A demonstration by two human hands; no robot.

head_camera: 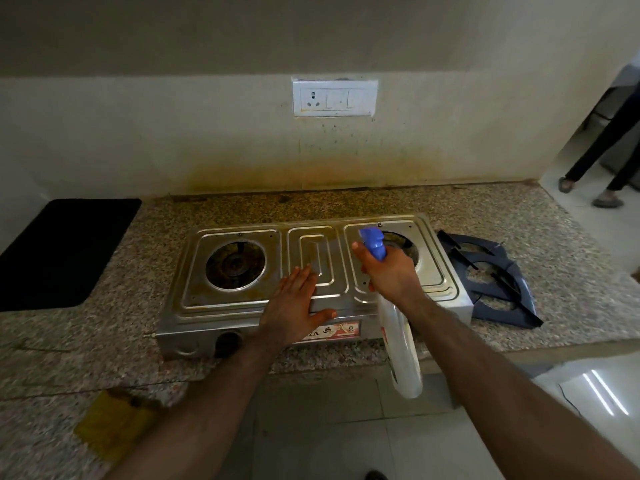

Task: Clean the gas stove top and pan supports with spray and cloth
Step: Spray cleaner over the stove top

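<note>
Gripped spray bottle [398, 327] in right hand [388, 275], left hand [294, 303] flat on stove [242, 306]; spraying step, wiping with cloth [114, 427] probably next.

Dim, soft, wide-angle warped; glare streaks on floor [602, 393] at right

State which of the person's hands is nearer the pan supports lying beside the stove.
Right. The right hand grips the spray bottle over the right burner, close to the pan supports; the left hand rests mid-stove, farther away.
</note>
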